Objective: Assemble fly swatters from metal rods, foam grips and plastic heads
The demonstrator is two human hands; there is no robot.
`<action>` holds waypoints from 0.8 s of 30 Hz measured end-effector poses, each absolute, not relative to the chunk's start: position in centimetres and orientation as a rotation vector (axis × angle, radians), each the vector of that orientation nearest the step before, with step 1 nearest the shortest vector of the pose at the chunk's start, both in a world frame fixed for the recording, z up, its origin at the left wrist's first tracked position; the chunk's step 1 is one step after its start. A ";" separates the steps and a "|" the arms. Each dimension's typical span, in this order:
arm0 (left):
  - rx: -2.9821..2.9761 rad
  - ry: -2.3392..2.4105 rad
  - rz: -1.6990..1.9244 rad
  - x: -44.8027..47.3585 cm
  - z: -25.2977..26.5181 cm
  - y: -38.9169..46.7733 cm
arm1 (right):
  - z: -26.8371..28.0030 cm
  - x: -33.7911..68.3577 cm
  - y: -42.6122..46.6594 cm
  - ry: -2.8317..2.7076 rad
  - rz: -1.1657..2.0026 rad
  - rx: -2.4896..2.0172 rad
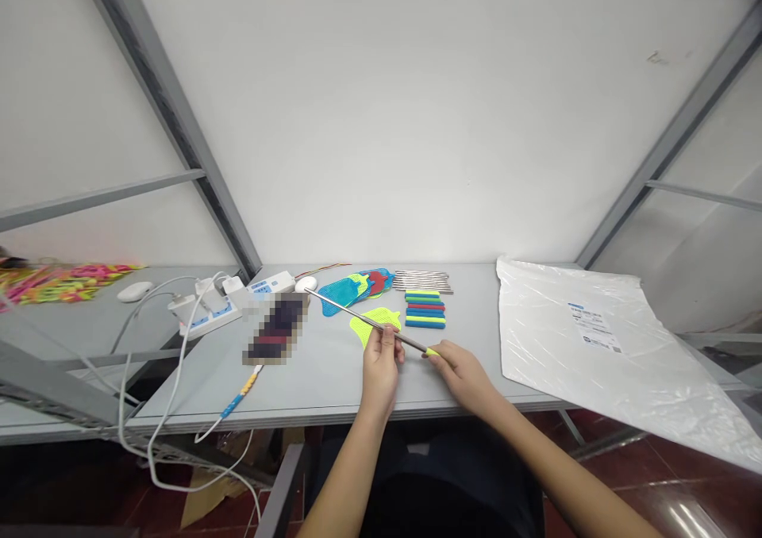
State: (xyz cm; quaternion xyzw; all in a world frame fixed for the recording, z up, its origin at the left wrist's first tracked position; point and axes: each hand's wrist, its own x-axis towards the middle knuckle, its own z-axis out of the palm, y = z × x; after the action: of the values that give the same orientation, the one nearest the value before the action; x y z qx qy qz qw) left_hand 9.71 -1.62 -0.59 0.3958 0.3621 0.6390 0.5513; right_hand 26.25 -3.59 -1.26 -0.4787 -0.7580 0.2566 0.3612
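Observation:
A thin metal rod (342,306) slants over the table, its far end pointing up and left. My left hand (379,370) is closed around the rod near its middle. At the rod's near end, my right hand (465,373) grips a yellow-green handle sleeve (431,352), mostly hidden by the fingers. Beneath the rod lies a yellow-green fly swatter head (359,332). Behind it, several blue, yellow and red swatter heads (345,292) overlap. To their right are a row of metal rods (422,282) and a stack of coloured handle sleeves (425,309).
A large white plastic package (548,340) covers the table's right side and overhangs the front edge. On the left are a blurred-out phone (277,332), a power strip (211,316) with plugs, and white cables (178,379). Grey metal posts (172,109) frame the table (321,387).

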 end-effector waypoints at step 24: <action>1.133 0.829 1.455 10.3 1.6 -1.4 | -0.1 25.6 -3.7 -1.920 0.814 -1.131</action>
State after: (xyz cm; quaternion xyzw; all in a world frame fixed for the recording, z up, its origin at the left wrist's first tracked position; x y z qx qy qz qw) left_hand 10.34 -1.41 1.62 0.4750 0.3472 0.6099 0.5309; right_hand 25.55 -3.70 -0.06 -0.4419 -0.7502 0.3181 0.3753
